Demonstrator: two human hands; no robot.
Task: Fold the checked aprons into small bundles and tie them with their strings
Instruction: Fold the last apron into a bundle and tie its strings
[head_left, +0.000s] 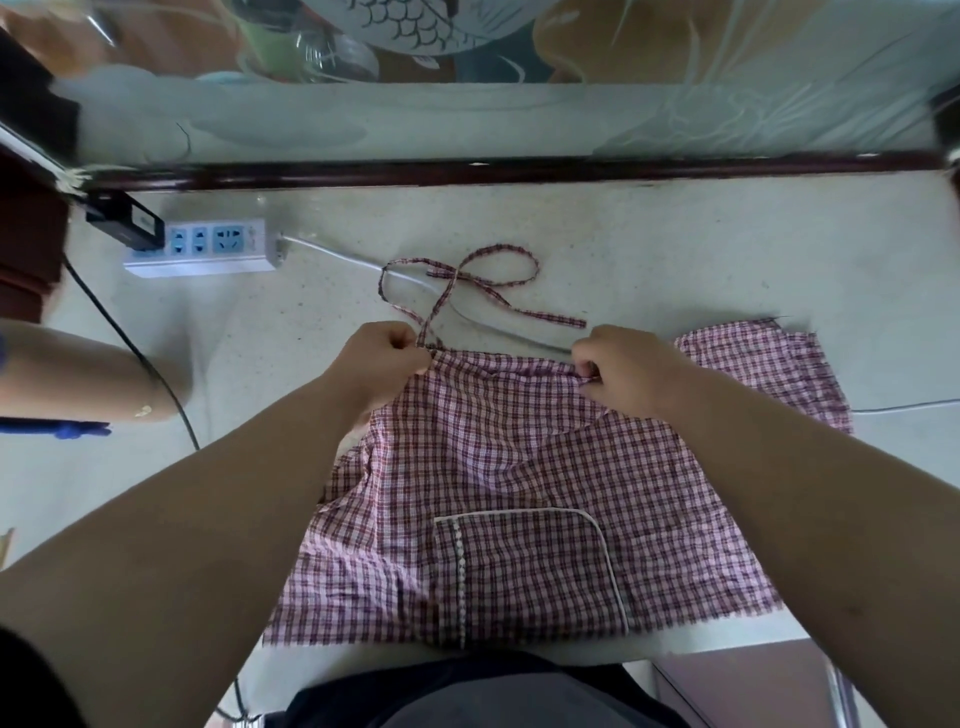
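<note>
A red and white checked apron lies spread on the pale table, its pocket with white trim facing up near me. My left hand pinches the apron's top left corner, where the string starts. My right hand pinches the top edge further right. The checked string lies in loose loops on the table beyond my hands. Part of the apron sticks out to the right behind my right forearm.
A white power strip with a black plug sits at the back left, its white cable running under the string. A black cable crosses the left side. Another person's arm rests at the left edge. A dark wooden ledge bounds the table's far side.
</note>
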